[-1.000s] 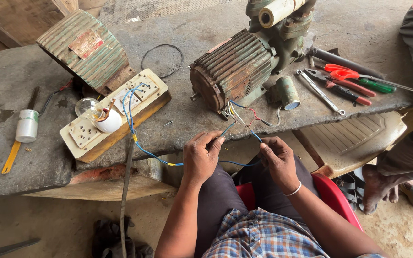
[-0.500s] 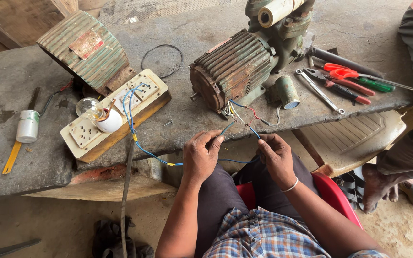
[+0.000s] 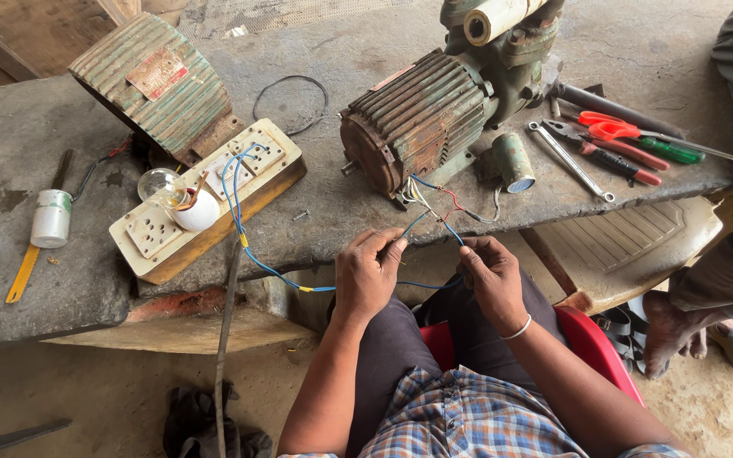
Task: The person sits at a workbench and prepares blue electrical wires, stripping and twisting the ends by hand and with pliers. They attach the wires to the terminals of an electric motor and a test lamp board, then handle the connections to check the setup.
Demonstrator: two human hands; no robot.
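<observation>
Both hands drawn closer together at lower centre, wire ends now meeting.
Left hand [image 3: 369,276] and right hand [image 3: 491,280] pinch the blue wires [image 3: 431,222]; leads run up to green motor [image 3: 422,119]; joining looks underway.

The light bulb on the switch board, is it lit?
No, the light bulb on the switch board looks clear and dark, with no glow.
</observation>
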